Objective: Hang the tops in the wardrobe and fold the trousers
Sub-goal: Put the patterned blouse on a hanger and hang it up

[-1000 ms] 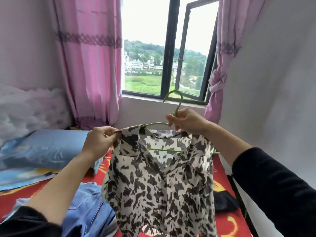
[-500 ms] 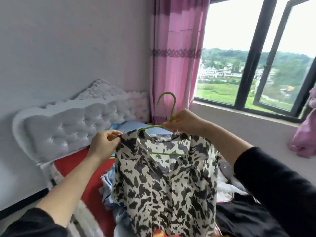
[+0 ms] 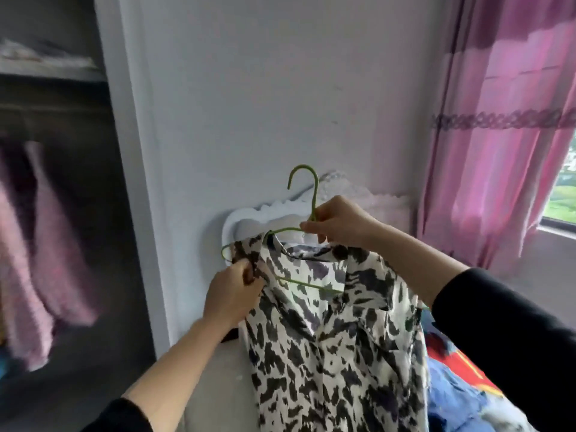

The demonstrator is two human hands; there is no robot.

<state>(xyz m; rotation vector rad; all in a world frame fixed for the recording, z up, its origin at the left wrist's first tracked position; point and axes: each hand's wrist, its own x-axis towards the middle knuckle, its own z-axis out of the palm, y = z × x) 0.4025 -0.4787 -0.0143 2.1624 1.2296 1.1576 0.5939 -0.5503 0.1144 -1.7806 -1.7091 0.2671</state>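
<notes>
Partly the top [image 3: 336, 353] covers the green hanger [image 3: 315, 194]; the wardrobe [image 3: 62, 232] looks blurred

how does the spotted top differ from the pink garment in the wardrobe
The spotted top is white with dark blotches; the pink garment is plain pink. The spotted top is on a green hanger held by the right hand, outside the wardrobe; the pink garment hangs inside it. Both hang downward.

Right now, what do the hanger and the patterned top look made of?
Green hanger: thin, uniformly coloured rod, likely plastic-coated wire; matte. Black-and-white patterned top: thin woven fabric, drapes limply with soft folds, perhaps chiffon or viscose; fibre can't be confirmed.
</notes>
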